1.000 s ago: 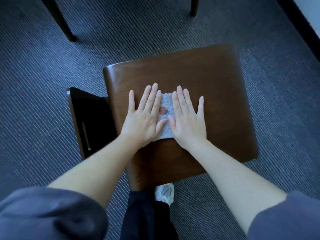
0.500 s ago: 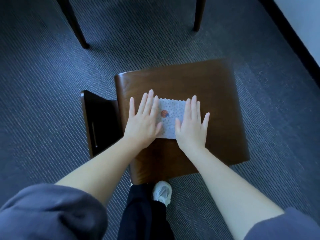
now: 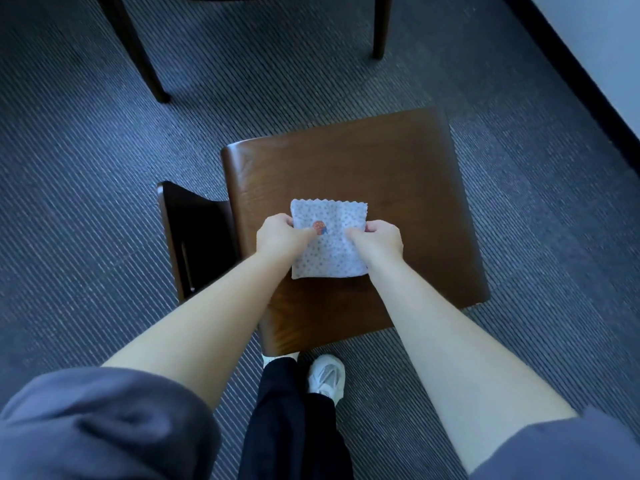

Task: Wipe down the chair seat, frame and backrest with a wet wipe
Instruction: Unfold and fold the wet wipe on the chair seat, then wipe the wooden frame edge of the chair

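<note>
Barely started: left hand and right hand fingers clamped on wipe packet over chair seat; looks unopened, all wiping left.

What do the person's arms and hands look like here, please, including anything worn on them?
Both arms wear loose, soft grey-blue sleeves, the left sleeve and right sleeve bunched up near the elbows, leaving the forearms bare. The left hand and right hand are bare: no gloves, watch or bracelet shows.
</note>
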A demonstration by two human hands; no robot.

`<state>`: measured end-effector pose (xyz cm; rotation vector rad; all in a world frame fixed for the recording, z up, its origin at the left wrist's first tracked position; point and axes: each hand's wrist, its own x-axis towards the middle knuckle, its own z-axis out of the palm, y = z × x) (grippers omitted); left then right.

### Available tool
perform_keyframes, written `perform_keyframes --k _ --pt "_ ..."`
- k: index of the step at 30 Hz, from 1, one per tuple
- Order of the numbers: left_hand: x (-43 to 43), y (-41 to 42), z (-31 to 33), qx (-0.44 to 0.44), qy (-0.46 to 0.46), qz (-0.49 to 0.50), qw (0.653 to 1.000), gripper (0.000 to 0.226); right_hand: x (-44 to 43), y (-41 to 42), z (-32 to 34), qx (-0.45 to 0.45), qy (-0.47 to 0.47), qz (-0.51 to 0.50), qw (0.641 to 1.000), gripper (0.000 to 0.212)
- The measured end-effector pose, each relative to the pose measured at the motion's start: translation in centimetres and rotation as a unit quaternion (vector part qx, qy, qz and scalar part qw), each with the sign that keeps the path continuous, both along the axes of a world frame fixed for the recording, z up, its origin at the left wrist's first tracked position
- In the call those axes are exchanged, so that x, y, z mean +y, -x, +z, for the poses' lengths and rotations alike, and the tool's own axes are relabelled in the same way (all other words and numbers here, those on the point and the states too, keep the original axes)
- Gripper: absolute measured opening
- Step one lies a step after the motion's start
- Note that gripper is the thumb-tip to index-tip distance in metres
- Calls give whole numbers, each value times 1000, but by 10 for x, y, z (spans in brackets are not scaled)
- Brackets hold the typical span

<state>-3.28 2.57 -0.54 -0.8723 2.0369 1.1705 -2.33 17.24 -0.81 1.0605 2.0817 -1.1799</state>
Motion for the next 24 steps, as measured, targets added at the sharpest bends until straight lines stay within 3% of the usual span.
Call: perform_keyframes --k 5,9,14,16,19,24 --pt "-20 -10 42 16 -141 -25 989 32 17 -10 45 -13 157 18 987 21" --pt "-38 -26 106 46 -117 -90 988 34 28 -26 96 -18 235 82 968 22" --pt "-56 -43 163 32 -189 -79 978 27 25 -45 143 -58 480 -25 875 44" --pt "-61 -52 187 22 -221 -79 972 29 19 -51 162 -75 492 26 867 45" --pt "-71 -64 213 34 -223 -81 971 25 13 -56 186 -58 453 84 886 39" --pt "-88 -83 242 69 -331 -14 941 25 0 -59 221 -32 475 1 879 20"
